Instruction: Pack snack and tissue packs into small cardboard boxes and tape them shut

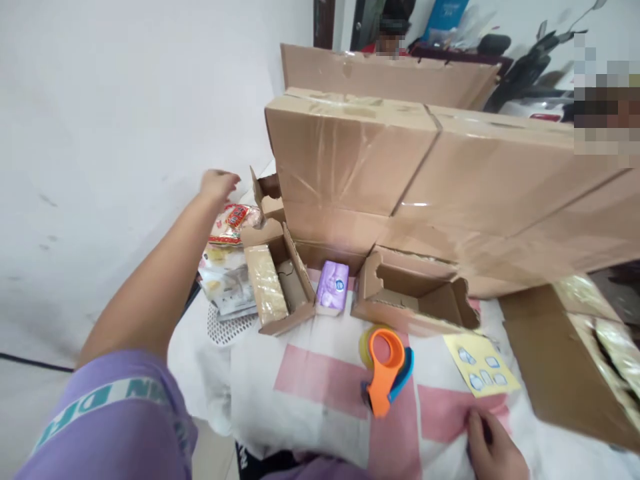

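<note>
My left hand (219,185) is stretched out to the far left, above a red-and-white printed food packet (234,223). Its fingers are extended, slightly blurred, and nothing shows in them. Close to the front edge, my right hand (495,448) rests on the cloth, fingers loosely bent with a gap between them, holding nothing visible. Just beyond it lies a yellow sheet (481,365) with small blue drawings. An orange and blue tape dispenser (383,373) lies in the middle. Behind it are a purple soft pack (333,285) and two uncovered cardboard boxes, one left (295,283) and one right (425,293).
A large taped carton (350,160) stands across the back. More packets (227,280) lie on a perforated white tray (225,328) by the wall. Another cardboard box (545,360) is at the right. People are partly visible beyond the carton.
</note>
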Tool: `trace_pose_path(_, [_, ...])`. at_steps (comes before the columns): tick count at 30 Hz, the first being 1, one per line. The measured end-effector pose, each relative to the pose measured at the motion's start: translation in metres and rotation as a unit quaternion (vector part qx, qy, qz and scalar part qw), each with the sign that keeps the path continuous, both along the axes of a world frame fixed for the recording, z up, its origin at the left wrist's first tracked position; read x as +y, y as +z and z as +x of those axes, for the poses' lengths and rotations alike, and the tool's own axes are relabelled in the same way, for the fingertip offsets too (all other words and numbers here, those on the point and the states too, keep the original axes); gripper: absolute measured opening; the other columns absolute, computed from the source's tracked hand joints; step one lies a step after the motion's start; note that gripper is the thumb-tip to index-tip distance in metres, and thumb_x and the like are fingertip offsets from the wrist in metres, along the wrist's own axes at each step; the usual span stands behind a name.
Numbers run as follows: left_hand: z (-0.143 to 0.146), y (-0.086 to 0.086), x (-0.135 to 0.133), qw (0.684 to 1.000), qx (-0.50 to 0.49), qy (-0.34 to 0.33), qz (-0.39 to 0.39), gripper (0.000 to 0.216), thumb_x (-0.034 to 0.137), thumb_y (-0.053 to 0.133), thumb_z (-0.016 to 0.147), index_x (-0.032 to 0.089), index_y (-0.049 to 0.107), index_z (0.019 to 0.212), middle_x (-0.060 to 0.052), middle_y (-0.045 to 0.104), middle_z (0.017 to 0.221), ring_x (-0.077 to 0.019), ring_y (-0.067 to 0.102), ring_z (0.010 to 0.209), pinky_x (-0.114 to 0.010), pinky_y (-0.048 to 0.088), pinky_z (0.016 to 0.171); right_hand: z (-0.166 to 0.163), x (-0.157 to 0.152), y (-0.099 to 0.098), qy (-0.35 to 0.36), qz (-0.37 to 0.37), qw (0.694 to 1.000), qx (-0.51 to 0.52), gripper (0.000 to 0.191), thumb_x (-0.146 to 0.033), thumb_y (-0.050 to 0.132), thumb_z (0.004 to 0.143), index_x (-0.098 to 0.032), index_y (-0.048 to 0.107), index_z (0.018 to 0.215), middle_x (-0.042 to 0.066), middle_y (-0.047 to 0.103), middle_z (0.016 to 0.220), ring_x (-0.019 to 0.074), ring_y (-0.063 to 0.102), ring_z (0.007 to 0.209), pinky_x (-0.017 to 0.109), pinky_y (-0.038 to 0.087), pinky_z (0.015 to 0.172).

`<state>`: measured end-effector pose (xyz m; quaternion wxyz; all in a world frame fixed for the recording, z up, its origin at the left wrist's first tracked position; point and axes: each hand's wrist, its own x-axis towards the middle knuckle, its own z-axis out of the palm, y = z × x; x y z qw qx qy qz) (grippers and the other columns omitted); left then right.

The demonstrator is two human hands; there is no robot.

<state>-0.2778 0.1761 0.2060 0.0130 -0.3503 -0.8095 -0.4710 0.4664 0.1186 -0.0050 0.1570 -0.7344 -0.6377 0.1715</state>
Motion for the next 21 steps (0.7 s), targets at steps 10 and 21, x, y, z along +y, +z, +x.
trace_pose_path(10, [0.245, 0.015, -0.203, 0.931, 0.275, -0.114, 0.212, 0.016, 0.013, 0.052, 0.079, 0.018, 0.066, 0.075, 0.004, 0.064, 0.067, -0.0070, 0.053, 0.055, -0.020, 0.039, 0.055, 0.000, -0.004, 0.026, 0.140, 0.017, 0.988, 0.058, 0.046, -0.058, 0.052, 0.088, -0.021, 0.075, 0.103, 0.009, 0.079, 0.082, 0.0285, 0.072, 0.070, 0.040, 0.055, 0.069])
trace_pose_path(21, [0.382, -0.129, -0.124, 0.967, 0.034, -0.118, -0.224, 0.046, 0.032, 0.067, 0.090, 0.016, 0.057, 0.132, -0.021, 0.068, 0.128, -0.0312, 0.074, 0.100, -0.042, 0.057, 0.088, -0.077, -0.013, 0.064, 0.189, 0.150, 0.936, 0.256, 0.032, -0.045, 0.054, 0.092, -0.019, 0.072, 0.091, 0.009, 0.077, 0.085, 0.0205, 0.066, 0.069, 0.033, 0.051, 0.067])
